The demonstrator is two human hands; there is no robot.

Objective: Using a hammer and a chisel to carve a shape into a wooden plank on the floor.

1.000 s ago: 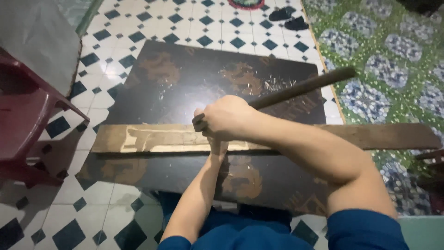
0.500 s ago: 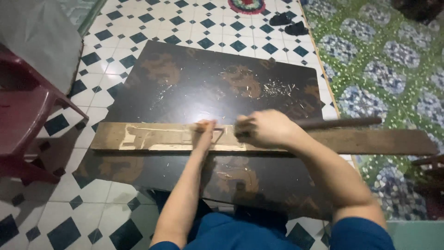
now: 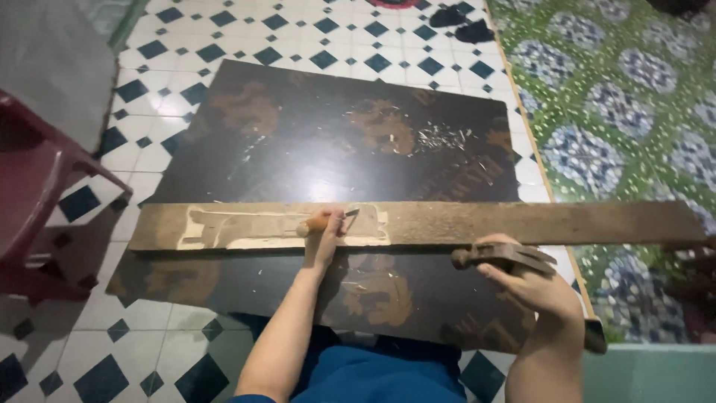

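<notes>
Because the tiled floor (image 3: pixel 224 45) is hard and patterned, I keep a large dark board (image 3: pixel 298 142) laid flat on it as a work surface, and wood chips are scattered on the board's far right part. Across the near part of this board lies the long wooden plank (image 3: pixel 522 222), set crosswise in front of me so both hands reach it; its right end runs past the board's edge toward the green patterned floor covering (image 3: pixel 634 112). A pale carved patch (image 3: pixel 239 227) shows on the plank's left portion. My left hand (image 3: pixel 324 239) rests on the plank at the right end of that patch, fingers curled tight around a wooden-handled chisel (image 3: pixel 328 221), blade tip pointing right along the surface. My right hand (image 3: pixel 533 283) sits just near of the plank's edge, fingers wrapped closed around a dark striking tool (image 3: pixel 500 255), apparently a hammer, held low and apart from the chisel. A dark red plastic chair (image 3: pixel 37 194) stands at left.
</notes>
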